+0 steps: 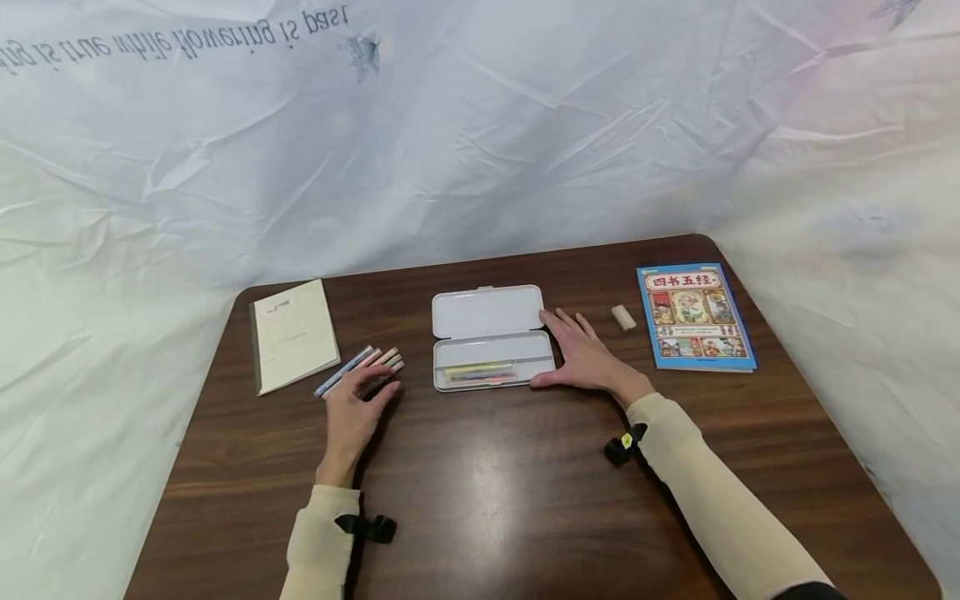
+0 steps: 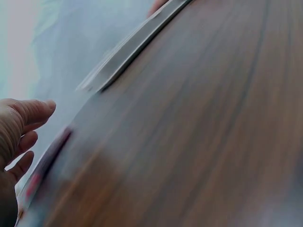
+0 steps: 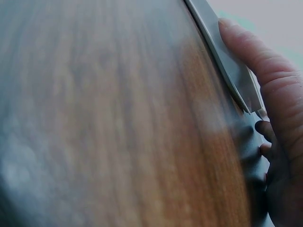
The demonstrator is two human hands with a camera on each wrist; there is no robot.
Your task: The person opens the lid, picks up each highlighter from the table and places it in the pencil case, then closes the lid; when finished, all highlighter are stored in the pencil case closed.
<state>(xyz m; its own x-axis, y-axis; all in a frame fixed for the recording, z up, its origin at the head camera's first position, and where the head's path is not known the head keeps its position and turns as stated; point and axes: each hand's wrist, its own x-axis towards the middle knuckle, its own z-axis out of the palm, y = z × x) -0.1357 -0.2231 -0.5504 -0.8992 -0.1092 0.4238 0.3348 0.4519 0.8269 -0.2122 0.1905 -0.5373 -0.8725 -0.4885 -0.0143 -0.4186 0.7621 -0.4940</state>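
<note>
An opened white pencil case lies at the middle of the table, its lid folded back. Several pens, one of them yellow, lie in its lower tray. My right hand rests at the case's right end with fingers spread, the thumb on the front corner. In the right wrist view the thumb lies against the case's side. My left hand hovers by a row of several markers, thumb and fingers loosely bent and apart. Its fingers partly hide the markers.
A cream notebook lies at the left back of the dark wooden table. On the right are a small whitish eraser and a blue illustrated book. A pale fabric sheet hangs behind the table.
</note>
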